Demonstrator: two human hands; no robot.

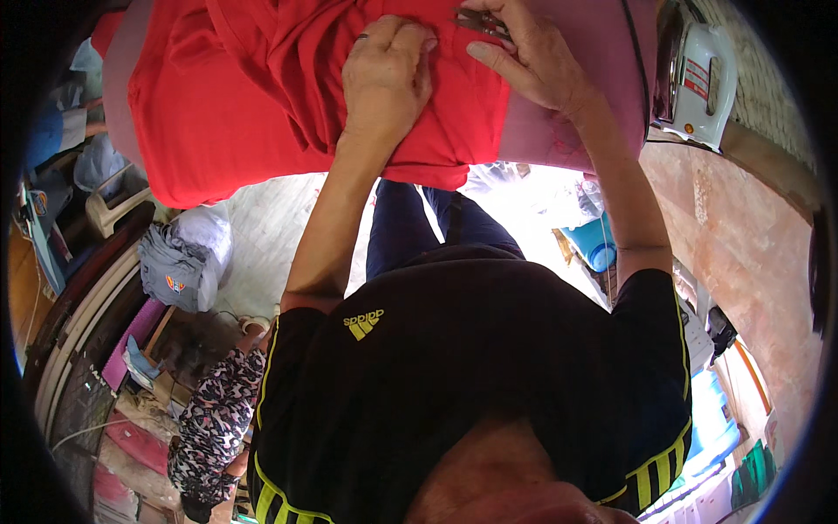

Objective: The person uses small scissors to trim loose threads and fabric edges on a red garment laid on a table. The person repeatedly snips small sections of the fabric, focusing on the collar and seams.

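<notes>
A red cloth [236,113], bunched into folds near its middle, is draped over a mauve padded board [559,131] and hangs past its near edge. My left hand [388,74] rests on the cloth with its fingers curled into it, a dark ring on one finger. Just to its right, my right hand [532,61] is closed around a small dark metal cutting tool that looks like thread snips [484,24]. The snips are held above the cloth, their tips pointing toward the left hand. Part of the tool is hidden by the fingers.
A white iron [703,83] stands beyond the board's right side, and a dark cord [642,61] runs along that edge. Grey folded clothing [179,266] lies at the left. A person in a patterned top [218,410] is at the lower left. A blue container [594,243] shows below the board.
</notes>
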